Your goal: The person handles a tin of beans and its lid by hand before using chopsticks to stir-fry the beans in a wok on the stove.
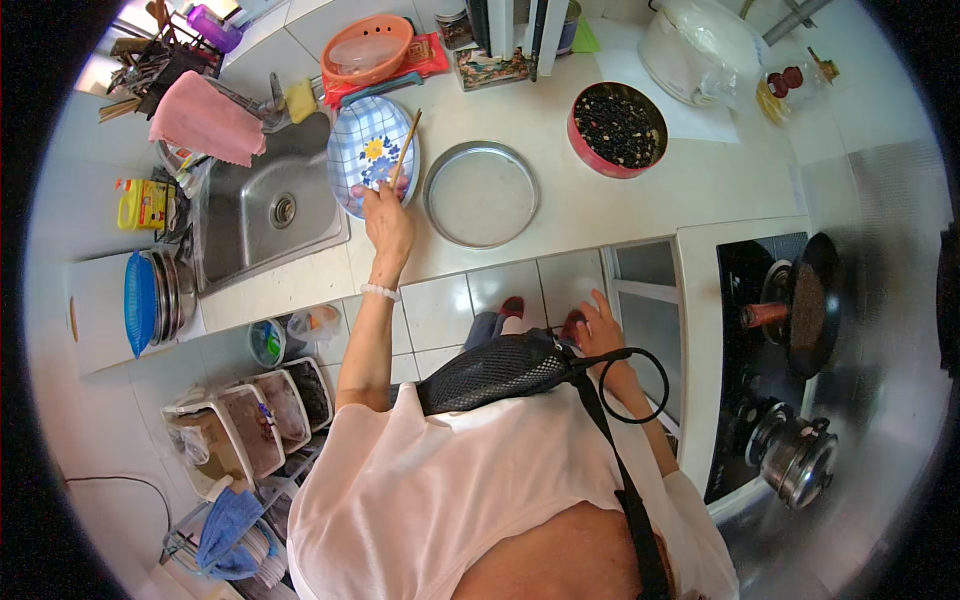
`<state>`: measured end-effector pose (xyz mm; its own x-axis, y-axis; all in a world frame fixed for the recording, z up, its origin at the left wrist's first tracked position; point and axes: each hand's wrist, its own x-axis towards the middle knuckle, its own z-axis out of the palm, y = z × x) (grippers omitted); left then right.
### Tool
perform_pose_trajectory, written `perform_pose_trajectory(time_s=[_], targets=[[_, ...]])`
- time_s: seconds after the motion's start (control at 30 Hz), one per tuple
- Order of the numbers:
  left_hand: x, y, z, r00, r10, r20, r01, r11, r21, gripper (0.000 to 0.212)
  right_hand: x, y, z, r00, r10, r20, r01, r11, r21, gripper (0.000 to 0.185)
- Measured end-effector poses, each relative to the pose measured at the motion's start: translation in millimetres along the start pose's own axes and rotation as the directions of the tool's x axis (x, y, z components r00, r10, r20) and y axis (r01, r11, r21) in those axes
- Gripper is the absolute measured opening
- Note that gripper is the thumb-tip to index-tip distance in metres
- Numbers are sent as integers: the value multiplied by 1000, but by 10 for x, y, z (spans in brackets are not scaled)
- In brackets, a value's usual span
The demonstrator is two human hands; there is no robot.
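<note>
My left hand (390,223) is closed at the near edge of an oval blue-and-white checked plate (361,150) with a flower pattern. A pair of wooden chopsticks (407,146) lies across the plate, its lower end against my fingers. Small pink pieces (401,182) show beside my fingers; what they are is unclear. The plate's near rim is partly hidden by the hand. To its right, a shallow round metal pan (481,195) rests on the counter. My right hand (600,334) hangs low by my body, fingers apart, holding nothing.
A stainless sink (247,240) lies left of the plate. A red round tin (585,161) of dark beans or seeds stands to the right. An orange colander (401,30) sits behind. A frying pan (814,315) and a lidded pot (791,457) stand on the stove at right.
</note>
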<state>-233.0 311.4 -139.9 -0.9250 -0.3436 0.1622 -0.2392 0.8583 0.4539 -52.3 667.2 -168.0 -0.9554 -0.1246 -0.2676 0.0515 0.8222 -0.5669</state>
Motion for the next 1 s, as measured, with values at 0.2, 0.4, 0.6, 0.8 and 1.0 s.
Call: perform_pose_trajectory(time_s=[0.2,0.4,0.6,0.8,1.0], targets=[[10,-59,70,999,3,-54,-7,998,-68,39,-26,73,72,996,-52,-69,50,998,-34,32],[27,7,30,999,-36,12,35,999,22,31,-98,115,164,1000,27,-5,-27,1000,-16,34],[2,-82,4,998,61,18,-64,981,185,26,-56,214,213,984,-63,-167,73,996,56,29],[-37,-108,-85,997,81,18,-83,989,122,28,639,27,-442,935,88,-344,12,961,277,27],[-51,-124,-176,988,149,41,-152,984,91,37,1556,84,-923,789,376,-486,-9,798,603,35]])
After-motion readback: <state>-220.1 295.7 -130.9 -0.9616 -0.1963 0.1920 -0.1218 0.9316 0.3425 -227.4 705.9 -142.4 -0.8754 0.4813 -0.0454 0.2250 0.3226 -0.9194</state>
